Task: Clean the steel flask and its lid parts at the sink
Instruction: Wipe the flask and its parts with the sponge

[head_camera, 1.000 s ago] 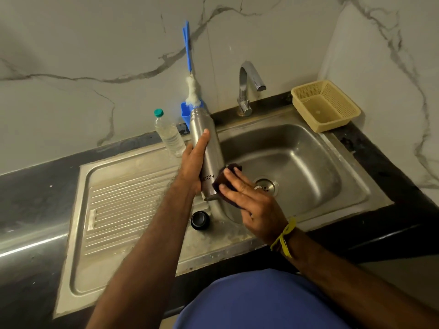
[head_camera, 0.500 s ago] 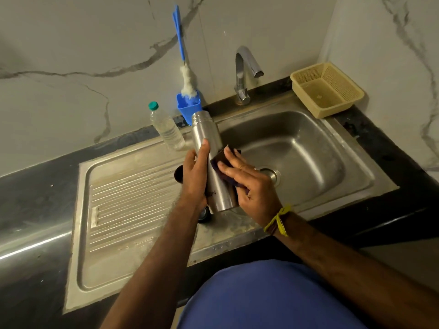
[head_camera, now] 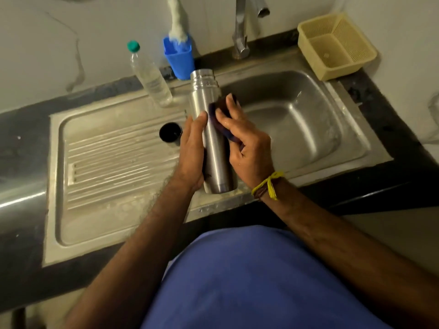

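The steel flask (head_camera: 215,150), uncapped, tilts with its neck toward the wall over the seam between drainboard and sink basin (head_camera: 297,119). My left hand (head_camera: 191,150) grips its left side, one finger lying along the body. On the flask's upper right side, my right hand (head_camera: 249,148) holds a dark scrub pad (head_camera: 226,133) pressed against the steel just below the neck. A black lid part (head_camera: 170,132) stands on the drainboard (head_camera: 107,162), just left of my left hand.
At the back wall stand a clear plastic bottle with a green cap (head_camera: 150,77) and a blue holder (head_camera: 179,57) with a bottle brush (head_camera: 177,27). The tap (head_camera: 241,32) rises behind the basin. A yellow basket (head_camera: 337,43) sits at the back right.
My right hand has slid the scrub pad up the flask from near its base to just below the neck. The left hand keeps its hold. The view has moved closer.
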